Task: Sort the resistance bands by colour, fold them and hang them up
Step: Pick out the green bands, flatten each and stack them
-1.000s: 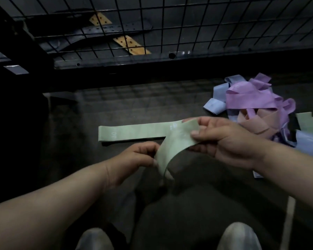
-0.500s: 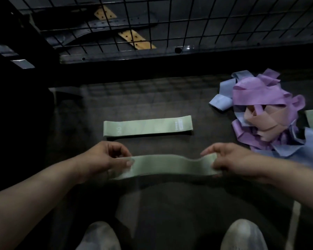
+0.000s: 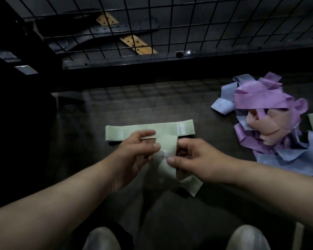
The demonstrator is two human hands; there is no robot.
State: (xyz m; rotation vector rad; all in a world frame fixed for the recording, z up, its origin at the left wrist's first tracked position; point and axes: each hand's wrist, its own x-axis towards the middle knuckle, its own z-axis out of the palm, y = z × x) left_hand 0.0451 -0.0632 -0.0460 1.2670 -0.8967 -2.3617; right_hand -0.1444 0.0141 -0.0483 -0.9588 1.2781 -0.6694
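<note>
Dim area: dark floor, black wire grid panel behind. A flat pale green fabric loop band lies laid out on the floor. Just in front of it, a second pale green fabric band is held doubled over. The left hand and right hand each pinch it between thumb and fingers, and a loose end hangs below. Judged light, soft, limp and not fragile; best gripped at the fold's corners so the edges stay aligned. A tangled heap of lilac, blue and peach bands lies right of the flat band, well apart.
</note>
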